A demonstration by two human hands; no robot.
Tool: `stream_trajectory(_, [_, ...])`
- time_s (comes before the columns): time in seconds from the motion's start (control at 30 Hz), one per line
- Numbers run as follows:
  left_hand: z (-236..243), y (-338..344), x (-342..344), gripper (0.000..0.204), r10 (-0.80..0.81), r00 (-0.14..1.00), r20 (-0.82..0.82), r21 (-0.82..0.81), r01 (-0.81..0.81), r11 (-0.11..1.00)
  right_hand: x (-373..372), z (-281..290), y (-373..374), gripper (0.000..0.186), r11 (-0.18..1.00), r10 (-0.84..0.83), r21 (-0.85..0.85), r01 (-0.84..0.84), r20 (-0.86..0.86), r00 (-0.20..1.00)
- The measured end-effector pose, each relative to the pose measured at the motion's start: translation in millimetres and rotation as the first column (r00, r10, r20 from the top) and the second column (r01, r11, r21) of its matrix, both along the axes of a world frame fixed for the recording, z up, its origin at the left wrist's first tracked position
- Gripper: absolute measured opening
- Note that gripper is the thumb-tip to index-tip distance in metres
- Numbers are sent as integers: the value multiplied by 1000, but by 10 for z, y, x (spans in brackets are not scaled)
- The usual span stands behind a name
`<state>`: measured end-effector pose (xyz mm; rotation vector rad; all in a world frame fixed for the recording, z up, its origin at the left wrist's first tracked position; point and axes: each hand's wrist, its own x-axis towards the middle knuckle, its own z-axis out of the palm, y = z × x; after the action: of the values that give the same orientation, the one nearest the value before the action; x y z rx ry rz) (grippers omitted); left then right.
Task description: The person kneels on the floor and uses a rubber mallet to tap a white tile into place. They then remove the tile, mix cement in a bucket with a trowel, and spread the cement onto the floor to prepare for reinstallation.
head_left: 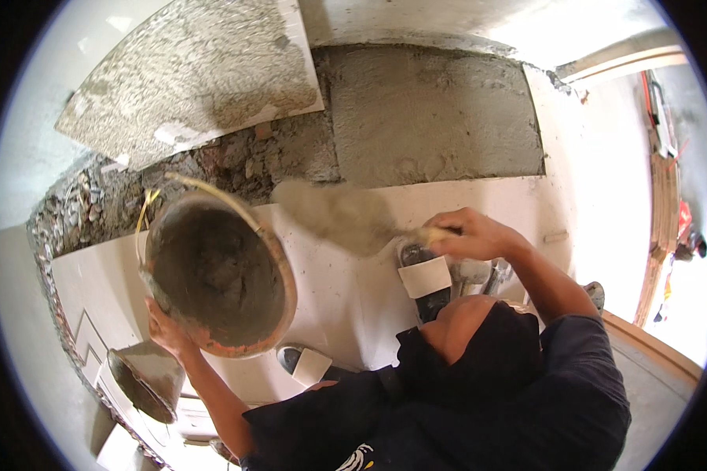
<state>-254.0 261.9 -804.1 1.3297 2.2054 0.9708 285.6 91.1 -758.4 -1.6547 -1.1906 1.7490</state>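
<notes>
My left hand (167,330) grips the lower left side of a tilted bucket (288,292), whose inside is coated with grey mortar (224,271). A thin yellowish handle arcs over the bucket's far side. My right hand (477,234) is closed around the handle of a trowel (342,218). Motion smears the grey trowel blade, held over the pale floor tiles between the bucket and my right hand; whether it carries mortar is unclear. Beyond the trowel lies a flat bed of wet mortar (440,114).
A large tile (204,74) with a mortar-smeared face leans at the far left, above rubble (236,161). Another bucket (145,385) lies tipped near my left arm. Tools, one mallet-like (470,272), sit beside my sandalled foot (424,282). Wooden planks (661,212) stand at right.
</notes>
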Motion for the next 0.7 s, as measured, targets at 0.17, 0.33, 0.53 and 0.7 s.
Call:
stream_trajectory(0.17, [-465,-91,-635,67,103,987,-125,-51,-111,993,407,-701,-192,42,946,-284,321,39,768,574])
stream_trajectory(0.33, [-665,-138,-904,68,-23,886,-463,-62,-6,998,573,-1143,-138,47,963,-270,257,86,889,370])
stream_trajectory(0.53, [-731,-115,-1029,64,116,939,-323,-36,-134,990,551,-1008,-189,48,925,-378,304,227,795,475])
stream_trajectory(0.7, [-776,-133,-1212,45,-62,786,-614,-119,-15,993,494,-1050,148,48,980,-197,140,142,784,589])
